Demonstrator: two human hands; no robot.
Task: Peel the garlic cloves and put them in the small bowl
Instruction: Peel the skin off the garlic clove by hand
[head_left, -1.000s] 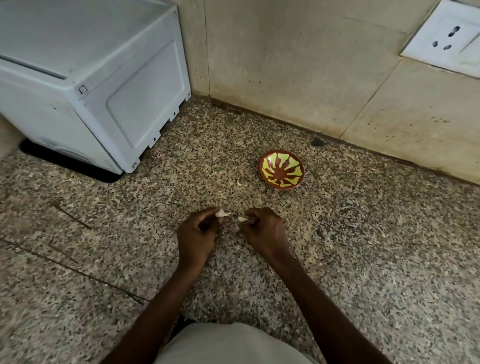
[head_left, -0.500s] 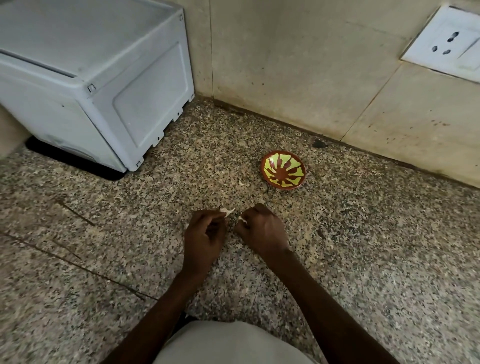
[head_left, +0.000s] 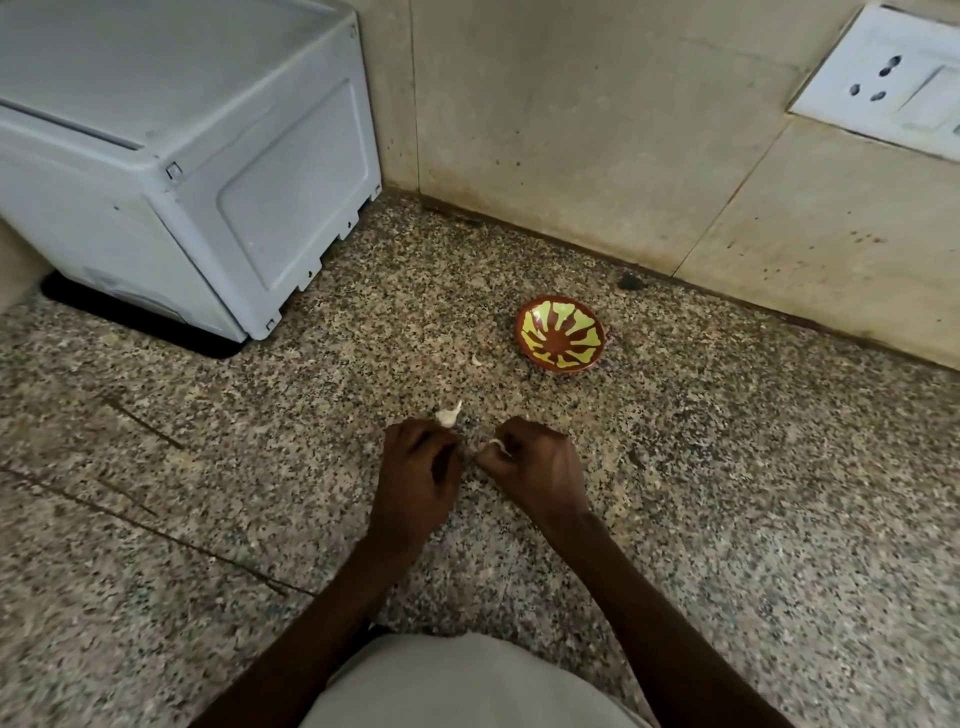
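left hand (head_left: 418, 470) fingers pinched on a garlic clove (head_left: 448, 415), right hand (head_left: 535, 467) fingers on a pale garlic piece (head_left: 497, 445)

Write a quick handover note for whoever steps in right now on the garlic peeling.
Left hand: closed on a garlic clove that sticks out past the fingertips.
Right hand: pinching a pale bit, either peel or garlic; too small to tell.
Small bowl: on the counter beyond the right hand, near the wall, with no garlic visible inside.
A loose scrap lies just left of the bowl.
Done: peeling has started.
Left: finish peeling, drop the clove in the bowl.
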